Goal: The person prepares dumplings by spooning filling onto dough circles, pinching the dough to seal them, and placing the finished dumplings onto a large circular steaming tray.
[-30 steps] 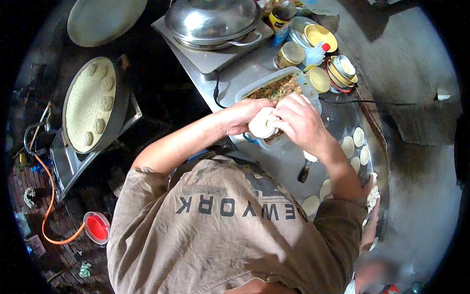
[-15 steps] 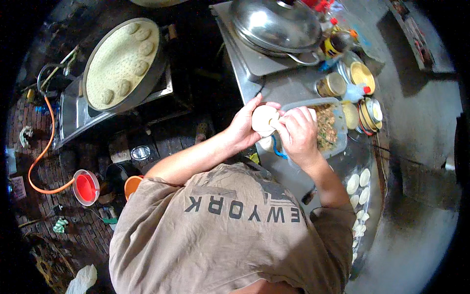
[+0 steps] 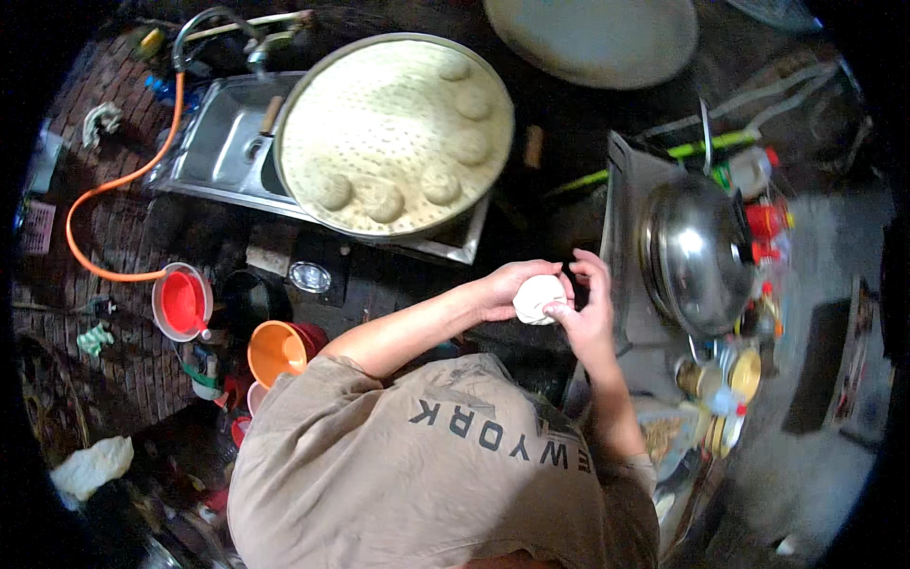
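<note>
A round white dough bun (image 3: pixel 539 298) lies in my left hand (image 3: pixel 502 290), whose fingers curl around its far side. The thumb of my right hand (image 3: pixel 591 308) rests at the bun's right edge, while its other fingers are lifted and apart. Ahead and to the left is a large round steamer tray (image 3: pixel 379 104) full of small holes. Several shaped buns (image 3: pixel 384 202) sit along its right and near edges. To the right, partly hidden behind my right arm, stands the tub of chopped filling (image 3: pixel 661 438).
A metal sink (image 3: pixel 227 128) extends left of the steamer, with an orange hose (image 3: pixel 81 213) beside it. A domed steel lid (image 3: pixel 697 251) covers a pan on the right. Jars and bottles (image 3: pixel 744 375) stand behind it. Orange and red buckets (image 3: pixel 275 351) are at lower left.
My body has turned left, away from the filling tub and toward the steamer, and both hands came along with the bun. My right fingers have lifted from their pinch on the dough.
</note>
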Tool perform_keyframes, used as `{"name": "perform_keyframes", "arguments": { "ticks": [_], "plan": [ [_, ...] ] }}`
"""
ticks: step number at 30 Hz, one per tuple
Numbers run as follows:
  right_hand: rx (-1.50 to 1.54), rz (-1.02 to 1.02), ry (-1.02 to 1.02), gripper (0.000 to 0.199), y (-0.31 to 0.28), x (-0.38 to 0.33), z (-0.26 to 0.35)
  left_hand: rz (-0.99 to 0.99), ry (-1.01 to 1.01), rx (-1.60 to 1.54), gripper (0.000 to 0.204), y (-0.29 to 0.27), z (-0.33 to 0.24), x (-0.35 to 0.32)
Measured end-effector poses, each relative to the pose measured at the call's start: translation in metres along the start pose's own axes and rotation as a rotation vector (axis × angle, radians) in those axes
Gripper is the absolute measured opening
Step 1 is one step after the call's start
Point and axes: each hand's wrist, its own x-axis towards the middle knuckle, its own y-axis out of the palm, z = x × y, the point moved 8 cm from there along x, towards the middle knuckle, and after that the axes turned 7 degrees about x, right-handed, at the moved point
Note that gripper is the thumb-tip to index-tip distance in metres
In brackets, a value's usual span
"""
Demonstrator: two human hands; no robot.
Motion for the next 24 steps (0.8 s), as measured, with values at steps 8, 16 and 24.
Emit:
{"name": "perform_keyframes", "arguments": {
  "ticks": [8,16,24],
  "plan": [
    [-0.52,0.343,-0.47,0.068,0.172,0.134,0.023,0.075,0.201,-0.492,0.061,-0.106,-0.143,-0.041],
    [-0.262,0.428,-0.312,0.062,0.272,0.296,-0.063,-0.826,0.656,-0.001,0.042,-0.254,-0.257,-0.123],
    [-0.139,0.091,-0.143,0.072,0.186,0.3,-0.052,-0.657,0.547,1.394,0.047,-0.251,-0.326,-0.067]
  ]
}}
